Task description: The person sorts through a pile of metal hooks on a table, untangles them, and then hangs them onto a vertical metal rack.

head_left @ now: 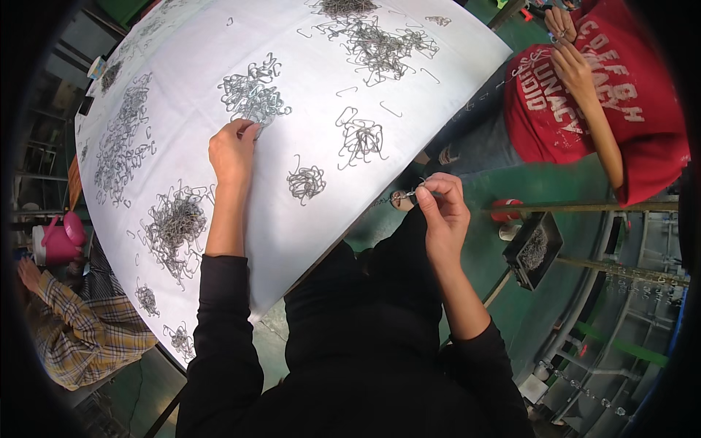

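On the white-covered table (285,212), my left hand (232,155) reaches to the near edge of a loose pile of small S-shaped wire hooks (252,91). Its thumb and fingers are pinched together; whatever lies between the tips is too small to make out. Past the table's near edge, over my lap, my right hand (447,212) pinches the end of a short chain of linked wire hooks (400,195). That chain stretches leftward from the fingertips toward the table edge. A smaller heap of hooks (306,182) and a looser one (361,140) lie between my hands.
More hook piles (175,226) cover the table's left and far parts. At the right a person in a red shirt (577,109) handles hooks; at the left sits someone in a plaid shirt (87,328). A black bin of metal pieces (534,248) and pink bucket (55,244) flank the table.
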Motion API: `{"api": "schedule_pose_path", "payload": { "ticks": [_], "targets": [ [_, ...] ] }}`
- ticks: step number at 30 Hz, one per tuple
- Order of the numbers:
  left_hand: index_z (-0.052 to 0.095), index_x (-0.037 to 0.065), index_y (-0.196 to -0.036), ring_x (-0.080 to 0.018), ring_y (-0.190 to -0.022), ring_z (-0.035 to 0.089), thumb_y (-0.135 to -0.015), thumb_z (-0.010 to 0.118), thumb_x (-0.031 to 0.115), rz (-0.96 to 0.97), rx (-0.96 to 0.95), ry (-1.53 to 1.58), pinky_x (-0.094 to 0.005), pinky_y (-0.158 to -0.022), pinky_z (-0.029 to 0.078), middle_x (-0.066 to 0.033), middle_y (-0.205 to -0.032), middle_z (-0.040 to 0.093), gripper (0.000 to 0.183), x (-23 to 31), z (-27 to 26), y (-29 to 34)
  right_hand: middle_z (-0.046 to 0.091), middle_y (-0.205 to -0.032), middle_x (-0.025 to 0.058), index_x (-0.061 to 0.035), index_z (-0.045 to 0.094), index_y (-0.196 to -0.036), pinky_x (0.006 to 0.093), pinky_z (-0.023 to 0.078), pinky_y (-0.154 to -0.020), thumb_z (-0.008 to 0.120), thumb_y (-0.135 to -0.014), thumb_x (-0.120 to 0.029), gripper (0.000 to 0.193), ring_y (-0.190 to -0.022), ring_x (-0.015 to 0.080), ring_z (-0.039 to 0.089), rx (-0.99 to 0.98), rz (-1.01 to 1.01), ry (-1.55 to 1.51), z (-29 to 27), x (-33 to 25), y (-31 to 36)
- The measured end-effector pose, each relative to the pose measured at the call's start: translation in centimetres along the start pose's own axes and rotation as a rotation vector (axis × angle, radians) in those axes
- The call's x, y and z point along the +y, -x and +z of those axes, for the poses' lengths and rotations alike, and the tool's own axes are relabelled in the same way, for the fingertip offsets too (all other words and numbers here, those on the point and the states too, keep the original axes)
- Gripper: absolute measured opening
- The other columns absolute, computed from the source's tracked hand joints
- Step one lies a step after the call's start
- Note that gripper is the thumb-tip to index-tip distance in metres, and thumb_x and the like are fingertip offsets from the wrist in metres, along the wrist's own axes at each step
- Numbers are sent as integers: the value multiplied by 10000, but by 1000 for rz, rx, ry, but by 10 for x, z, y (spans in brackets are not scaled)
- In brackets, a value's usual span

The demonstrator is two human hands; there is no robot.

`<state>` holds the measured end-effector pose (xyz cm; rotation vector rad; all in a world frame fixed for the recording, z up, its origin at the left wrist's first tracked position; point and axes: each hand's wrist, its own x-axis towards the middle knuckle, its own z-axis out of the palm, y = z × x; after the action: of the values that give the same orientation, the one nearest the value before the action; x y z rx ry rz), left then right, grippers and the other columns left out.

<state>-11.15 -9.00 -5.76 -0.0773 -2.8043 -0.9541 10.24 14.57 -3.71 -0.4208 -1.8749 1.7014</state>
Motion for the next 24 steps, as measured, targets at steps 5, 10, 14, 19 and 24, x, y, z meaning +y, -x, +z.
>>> {"api": "schedule_pose_path", "payload": {
  "ticks": [5, 10, 14, 19, 24],
  "targets": [
    [700, 45, -870, -221, -642, 637, -793, 661, 129, 20, 119, 135, -303, -633, 491, -112, -742, 679, 120, 6, 5, 11, 506, -939, 14, -43, 610, -854, 207, 377, -626, 673, -818, -86, 85, -787, 76, 465, -4, -4, 1, 1, 4, 1],
    [672, 23, -903, -167, -661, 652, -814, 648, 118, -26, 129, 105, -267, -630, 491, -104, -754, 685, 132, 9, -6, 11, 506, -936, 14, -49, 615, -854, 207, 375, -631, 677, -812, -87, 83, -783, 76, 461, -1, 20, -6, 3, 0, 2],
    [638, 22, -926, -125, -712, 657, -842, 640, 134, -179, -130, 589, -227, -619, 460, -77, -826, 691, 140, 28, -2, 28, 507, -940, 20, -50, 617, -857, 216, 384, -650, 680, -805, -80, 87, -806, 87, 474, -3, 18, 12, 2, 7, 3],
    [668, 44, -866, -81, -853, 571, -807, 699, 107, -204, -385, 1025, -217, -739, 453, -34, -858, 659, 92, 85, 30, 95, 515, -947, 32, -49, 622, -853, 233, 401, -666, 687, -799, -85, 92, -853, 112, 500, -11, 46, -29, 6, 12, 5],
    [650, 41, -888, -115, -912, 553, -788, 701, 24, -238, -490, 1383, -244, -800, 445, -45, -1022, 584, 113, 116, 53, 143, 524, -935, 39, -49, 626, -852, 241, 405, -666, 695, -792, -101, 106, -853, 126, 506, 1, 23, 17, 6, 11, 3]
  ]
}}
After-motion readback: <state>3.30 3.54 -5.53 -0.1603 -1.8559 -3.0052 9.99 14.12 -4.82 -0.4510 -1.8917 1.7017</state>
